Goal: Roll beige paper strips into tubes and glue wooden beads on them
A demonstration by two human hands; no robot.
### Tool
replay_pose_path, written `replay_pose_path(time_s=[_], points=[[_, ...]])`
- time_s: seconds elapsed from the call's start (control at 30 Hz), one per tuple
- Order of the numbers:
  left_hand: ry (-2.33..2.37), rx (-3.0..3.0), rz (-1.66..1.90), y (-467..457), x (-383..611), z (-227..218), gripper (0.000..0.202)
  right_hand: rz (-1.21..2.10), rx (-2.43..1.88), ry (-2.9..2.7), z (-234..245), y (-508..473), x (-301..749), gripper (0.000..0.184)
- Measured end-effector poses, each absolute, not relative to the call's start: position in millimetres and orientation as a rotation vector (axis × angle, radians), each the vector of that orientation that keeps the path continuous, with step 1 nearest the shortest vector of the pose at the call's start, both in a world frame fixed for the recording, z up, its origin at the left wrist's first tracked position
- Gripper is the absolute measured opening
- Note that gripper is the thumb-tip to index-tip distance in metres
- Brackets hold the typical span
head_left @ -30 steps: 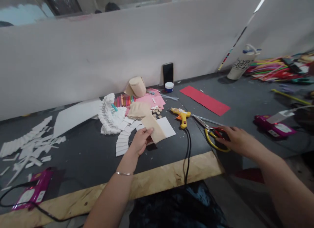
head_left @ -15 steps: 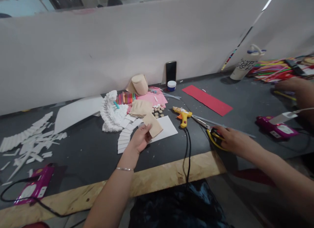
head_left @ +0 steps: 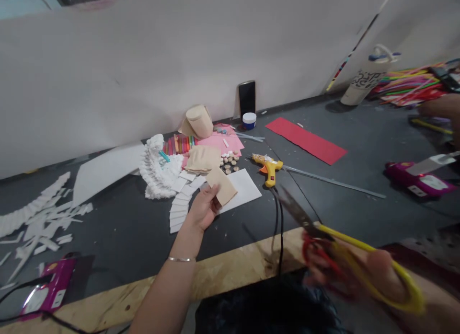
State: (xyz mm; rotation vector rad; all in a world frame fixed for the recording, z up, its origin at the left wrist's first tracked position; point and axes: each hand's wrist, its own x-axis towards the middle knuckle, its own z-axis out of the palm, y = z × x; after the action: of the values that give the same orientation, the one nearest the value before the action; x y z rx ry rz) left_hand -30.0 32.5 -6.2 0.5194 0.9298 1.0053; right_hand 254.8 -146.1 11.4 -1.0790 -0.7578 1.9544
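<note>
Pinched in my left hand (head_left: 203, 209) is a beige rectangular piece (head_left: 225, 188), cloth or paper, above a white card (head_left: 244, 190). My right hand (head_left: 379, 271), blurred by motion, grips scissors (head_left: 300, 216) with yellow and red handles in the air over the table's front edge. The blades point up and left, and I cannot tell whether they are parted. A yellow glue gun (head_left: 271, 170) lies between the hands. Just beyond my left hand are a stack of beige pieces (head_left: 203, 157), small round pieces (head_left: 230, 161) and a curved row of white strips (head_left: 180, 204).
Behind are a beige roll (head_left: 199, 122), a phone (head_left: 247, 98), a jar (head_left: 249, 120) and a red strip (head_left: 305, 140). White scraps (head_left: 39, 219) and a purple device (head_left: 50, 286) lie left. Another person's arm (head_left: 443, 106) is at right, near another purple device (head_left: 419, 178).
My right hand has lifted the scissors off the table and brought them nearer to me, the blades now raised. My left hand still holds the beige piece in about the same place.
</note>
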Motion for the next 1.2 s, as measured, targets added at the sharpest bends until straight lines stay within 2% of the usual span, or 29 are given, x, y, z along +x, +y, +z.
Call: replay_pose_path(time_s=[0.07,0.2,0.4,1.0,1.2], points=[[0.928,0.525,1.001,32,-30,-6,0.020,2.107,-0.768,-0.676,9,-137,211,0.078],[0.927,0.521,0.983,32,-31,-7,0.021,2.223,-0.569,-0.588,7,-122,170,0.066],[0.911,0.550,1.033,33,-32,-12,0.026,2.222,-0.663,-0.375,4,-120,171,0.065],[0.905,0.684,0.925,29,-32,-13,0.042,2.191,-0.665,-0.366,-3,-117,166,0.061],[0.890,0.735,0.925,25,-28,-14,0.044,2.125,-0.772,-0.380,-8,-114,154,0.069]])
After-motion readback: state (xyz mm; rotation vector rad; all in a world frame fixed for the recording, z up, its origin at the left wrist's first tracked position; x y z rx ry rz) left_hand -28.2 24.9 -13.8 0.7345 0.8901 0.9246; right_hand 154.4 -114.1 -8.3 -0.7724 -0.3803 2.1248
